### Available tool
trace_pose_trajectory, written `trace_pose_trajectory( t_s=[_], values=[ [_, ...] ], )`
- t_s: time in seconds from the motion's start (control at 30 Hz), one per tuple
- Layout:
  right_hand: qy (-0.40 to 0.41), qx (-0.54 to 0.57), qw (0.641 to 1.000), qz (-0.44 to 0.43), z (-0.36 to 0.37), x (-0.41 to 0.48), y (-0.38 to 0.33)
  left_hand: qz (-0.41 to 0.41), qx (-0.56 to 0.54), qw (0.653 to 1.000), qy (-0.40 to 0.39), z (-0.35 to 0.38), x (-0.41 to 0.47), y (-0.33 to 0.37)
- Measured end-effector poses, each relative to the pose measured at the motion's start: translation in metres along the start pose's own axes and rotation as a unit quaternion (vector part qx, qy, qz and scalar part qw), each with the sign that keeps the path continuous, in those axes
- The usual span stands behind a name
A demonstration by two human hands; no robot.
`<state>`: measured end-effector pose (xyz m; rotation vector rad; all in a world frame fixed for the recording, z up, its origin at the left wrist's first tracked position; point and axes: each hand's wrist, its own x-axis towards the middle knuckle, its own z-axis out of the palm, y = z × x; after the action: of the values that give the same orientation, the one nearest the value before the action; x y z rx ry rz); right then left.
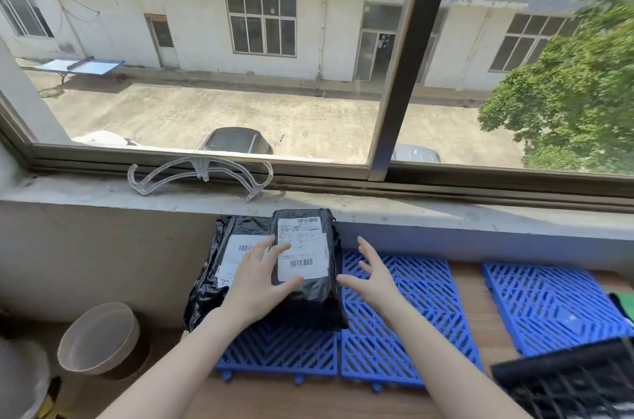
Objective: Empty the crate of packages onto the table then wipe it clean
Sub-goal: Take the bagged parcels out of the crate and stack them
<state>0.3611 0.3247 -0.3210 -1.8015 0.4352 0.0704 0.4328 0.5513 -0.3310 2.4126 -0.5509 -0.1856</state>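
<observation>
Wood worktop (470,298) under a window, w/ blue mats (394,315) on it. Our left hand (255,285) lies flat on the top package (308,302), grip wide, fingers straight on its label. Right hand (374,278) hovers just beside it, grip wide, holding nothing. That package sits on a second package (212,274) vs. the wall. Crate (566,384) is bottom right, contents unclear. Risk, we think: slick bags stacked near the worktop's left edge could slide off toward the bin (99,338).

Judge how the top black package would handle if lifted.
The top black package looks soft: wrinkled, bulging wrap, so it would probably flex. Its glossy film may slip. It lies partly on the lower package, so pushing could drag both.
</observation>
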Motion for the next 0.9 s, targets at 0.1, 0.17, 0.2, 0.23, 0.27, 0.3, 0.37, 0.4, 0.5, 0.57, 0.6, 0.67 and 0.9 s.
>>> trace_pose_trajectory(
  t_s=[0.1, 0.17, 0.2, 0.23, 0.27, 0.3, 0.37, 0.4, 0.5, 0.57, 0.6, 0.67, 0.9],
  values=[
    [0.035, -0.006, 0.999, -0.03, -0.03, -0.025, -0.012, 0.036, -0.02, 0.999, 0.03, -0.003, -0.006, 0.035],
    [0.057, -0.005, 0.997, -0.054, -0.057, -0.047, -0.019, 0.067, -0.025, 0.996, 0.043, 0.001, -0.012, 0.067],
    [0.069, -0.006, 0.995, -0.067, -0.072, -0.06, -0.022, 0.084, -0.027, 0.995, 0.05, 0.004, -0.016, 0.086],
    [0.081, -0.008, 0.993, -0.08, -0.088, -0.073, -0.025, 0.102, -0.031, 0.993, 0.056, 0.009, -0.021, 0.105],
    [0.094, -0.009, 0.991, -0.092, -0.105, -0.088, -0.028, 0.12, -0.034, 0.99, 0.059, 0.015, -0.027, 0.126],
    [0.106, -0.007, 0.989, -0.102, -0.123, -0.104, -0.03, 0.142, -0.034, 0.987, 0.061, 0.021, -0.034, 0.148],
    [0.128, -0.009, 0.984, -0.121, -0.159, -0.138, -0.031, 0.185, -0.035, 0.98, 0.06, 0.039, -0.051, 0.193],
    [0.138, -0.013, 0.982, -0.128, -0.176, -0.156, -0.03, 0.203, -0.04, 0.977, 0.058, 0.049, -0.06, 0.214],
    [0.162, -0.026, 0.976, -0.14, -0.229, -0.212, -0.016, 0.255, -0.054, 0.964, 0.055, 0.083, -0.09, 0.276],
    [0.18, -0.037, 0.974, -0.135, -0.263, -0.247, 0.001, 0.285, -0.064, 0.955, 0.046, 0.108, -0.11, 0.314],
    [0.188, -0.039, 0.973, -0.128, -0.279, -0.263, 0.011, 0.297, -0.073, 0.951, 0.04, 0.12, -0.121, 0.332],
    [0.206, -0.041, 0.971, -0.111, -0.309, -0.291, 0.033, 0.313, -0.097, 0.944, 0.029, 0.144, -0.139, 0.361],
    [0.244, -0.059, 0.967, -0.054, -0.386, -0.343, 0.097, 0.339, -0.058, 0.938, -0.032, 0.213, -0.164, 0.431]
  ],
)
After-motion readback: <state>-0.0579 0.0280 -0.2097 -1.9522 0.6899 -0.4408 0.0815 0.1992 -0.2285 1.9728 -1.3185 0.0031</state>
